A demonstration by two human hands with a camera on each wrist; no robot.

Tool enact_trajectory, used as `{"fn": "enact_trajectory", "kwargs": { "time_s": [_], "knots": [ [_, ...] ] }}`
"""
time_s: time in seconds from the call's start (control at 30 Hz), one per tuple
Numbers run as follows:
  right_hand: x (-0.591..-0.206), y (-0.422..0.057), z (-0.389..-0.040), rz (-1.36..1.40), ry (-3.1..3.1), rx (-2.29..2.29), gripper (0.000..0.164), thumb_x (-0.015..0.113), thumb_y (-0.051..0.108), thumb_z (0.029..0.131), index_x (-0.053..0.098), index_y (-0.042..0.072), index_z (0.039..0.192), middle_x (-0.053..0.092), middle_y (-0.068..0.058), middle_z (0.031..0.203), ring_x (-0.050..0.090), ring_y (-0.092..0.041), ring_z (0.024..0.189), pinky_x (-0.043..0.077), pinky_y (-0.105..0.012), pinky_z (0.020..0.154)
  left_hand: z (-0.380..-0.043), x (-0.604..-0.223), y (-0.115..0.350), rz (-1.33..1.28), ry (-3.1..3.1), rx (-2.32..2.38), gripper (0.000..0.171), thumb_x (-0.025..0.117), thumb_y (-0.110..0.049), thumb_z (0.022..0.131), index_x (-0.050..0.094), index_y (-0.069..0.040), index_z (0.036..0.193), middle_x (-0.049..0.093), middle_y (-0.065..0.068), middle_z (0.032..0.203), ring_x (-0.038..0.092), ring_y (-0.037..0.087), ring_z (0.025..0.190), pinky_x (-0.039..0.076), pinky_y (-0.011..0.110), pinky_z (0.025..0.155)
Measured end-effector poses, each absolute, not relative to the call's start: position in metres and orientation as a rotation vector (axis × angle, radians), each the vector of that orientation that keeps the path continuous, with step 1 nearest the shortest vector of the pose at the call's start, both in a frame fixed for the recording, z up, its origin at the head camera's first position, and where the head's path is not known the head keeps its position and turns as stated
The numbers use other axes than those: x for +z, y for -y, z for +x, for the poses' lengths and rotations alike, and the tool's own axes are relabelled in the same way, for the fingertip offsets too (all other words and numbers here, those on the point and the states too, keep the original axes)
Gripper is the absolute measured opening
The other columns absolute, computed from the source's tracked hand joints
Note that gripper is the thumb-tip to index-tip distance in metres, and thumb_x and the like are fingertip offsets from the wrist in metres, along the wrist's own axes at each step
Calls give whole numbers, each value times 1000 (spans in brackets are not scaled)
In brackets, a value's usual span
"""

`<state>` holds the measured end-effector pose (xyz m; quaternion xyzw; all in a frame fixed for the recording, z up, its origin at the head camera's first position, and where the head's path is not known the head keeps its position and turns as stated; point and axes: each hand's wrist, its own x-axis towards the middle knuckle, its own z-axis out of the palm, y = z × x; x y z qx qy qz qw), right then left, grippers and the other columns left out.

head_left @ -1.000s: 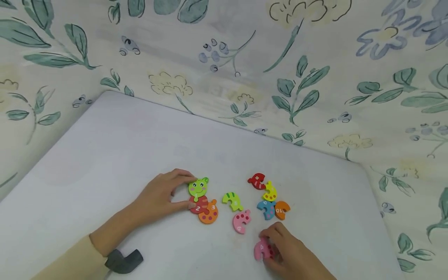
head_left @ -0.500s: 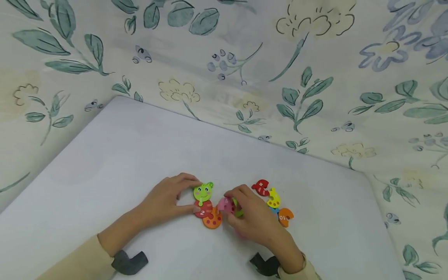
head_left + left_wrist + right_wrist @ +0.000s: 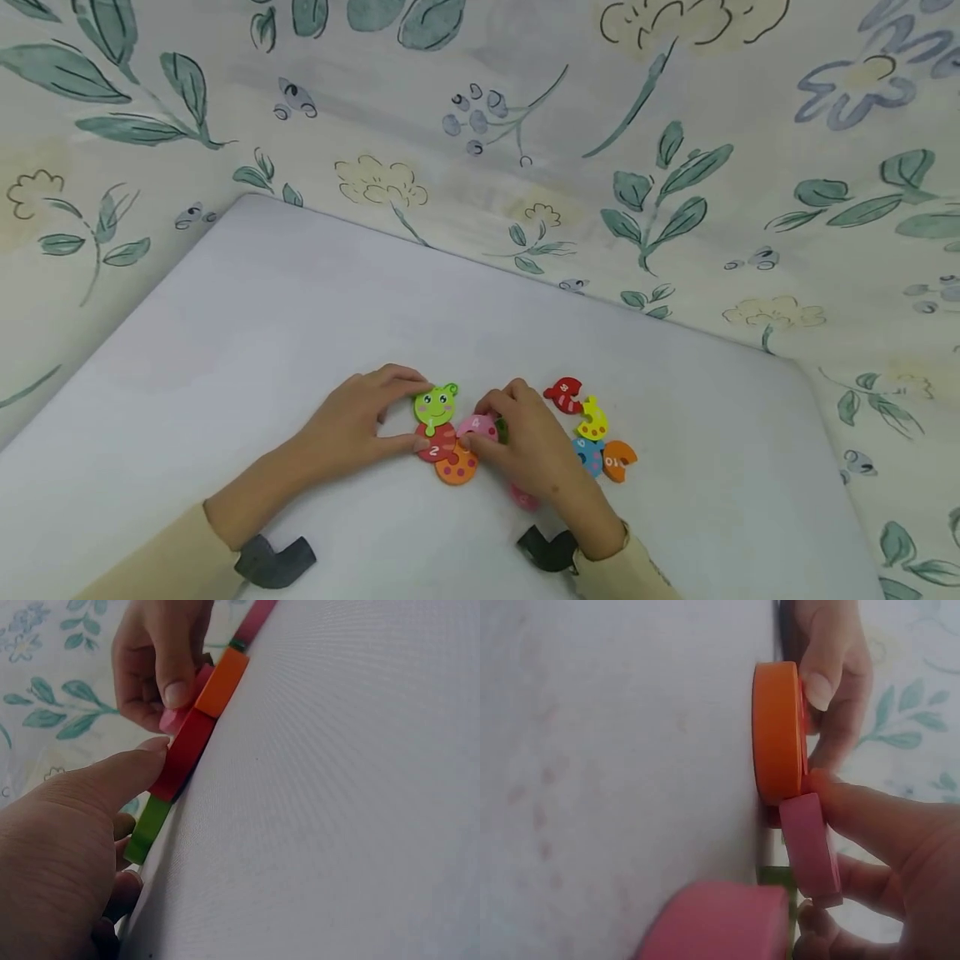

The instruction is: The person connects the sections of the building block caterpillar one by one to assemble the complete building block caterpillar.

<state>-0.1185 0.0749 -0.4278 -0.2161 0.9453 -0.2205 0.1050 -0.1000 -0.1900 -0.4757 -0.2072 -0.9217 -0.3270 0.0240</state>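
My left hand (image 3: 352, 425) grips joined caterpillar puzzle pieces, thumb on the red number 2 piece (image 3: 435, 443), fingers at the green smiling head (image 3: 435, 405). Joined below the red piece is an orange dotted piece (image 3: 456, 469). My right hand (image 3: 532, 442) pinches a pink number 4 piece (image 3: 480, 427) between thumb and fingers, beside the orange piece's upper end. In the right wrist view this pink piece (image 3: 810, 844) tilts, its end right at the orange rim (image 3: 776, 735). The right hand partly hides a green piece (image 3: 502, 430) and another pink one (image 3: 523, 497).
To the right lie a red piece (image 3: 564, 395), a yellow one (image 3: 592, 419), a blue one (image 3: 588, 457) and an orange number 10 piece (image 3: 619, 461). Floral fabric (image 3: 510, 200) stands behind the white tabletop (image 3: 337, 292). Each wrist wears a dark device (image 3: 275, 563).
My right hand has carried the pink number 4 piece from the lower right, up and left, to the orange piece. My left hand keeps its grip on the joined pieces.
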Motion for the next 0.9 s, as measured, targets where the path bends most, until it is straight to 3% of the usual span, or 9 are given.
{"fn": "enact_trajectory", "kwargs": {
  "time_s": [0.2, 0.37, 0.5, 0.63, 0.73, 0.9],
  "knots": [
    [-430, -72, -119, -679, -2863, -610, 32, 83, 46, 88, 76, 23, 109, 55, 6, 102, 48, -15, 99, 48, -33, 78, -100, -474, 192, -648, 2850, -1028, 66, 85, -50, 84, 64, -26, 142, 59, -8, 139, 47, -2, 73, 44, 30, 74],
    [-431, -71, -117, -712, -2808, -592, 33, 83, 46, 89, 78, 24, 113, 57, 6, 104, 49, -15, 99, 46, -35, 80, -101, -474, 196, -659, 2860, -1072, 63, 86, -48, 85, 65, -27, 141, 58, -11, 138, 47, 0, 74, 44, 27, 71],
    [-427, -73, -117, -710, -2741, -526, 50, 78, 56, 89, 74, 25, 127, 59, 6, 110, 51, -15, 102, 50, -36, 84, -101, -474, 199, -661, 2862, -1127, 62, 87, -44, 85, 65, -27, 140, 57, -12, 139, 48, 2, 76, 44, 25, 67],
    [-414, -87, -121, -671, -2650, -467, 64, 84, 53, 85, 67, 21, 138, 61, 4, 117, 55, -14, 108, 56, -37, 89, -102, -473, 198, -670, 2859, -1142, 62, 87, -43, 85, 65, -27, 140, 58, -10, 139, 48, 2, 77, 44, 25, 67],
    [-406, -97, -122, -656, -2581, -428, 57, 89, 38, 83, 69, 18, 132, 60, 3, 118, 57, -15, 107, 56, -38, 92, -101, -473, 198, -661, 2869, -1145, 61, 87, -44, 85, 66, -27, 140, 59, -11, 139, 49, 2, 77, 44, 24, 66],
    [-404, -106, -127, -581, -2571, -417, 45, 89, 31, 84, 69, 18, 122, 58, 4, 111, 57, -14, 98, 55, -36, 88, -101, -473, 198, -656, 2871, -1138, 61, 87, -44, 85, 66, -26, 140, 59, -10, 139, 48, 2, 77, 44, 25, 67]
  ]
}}
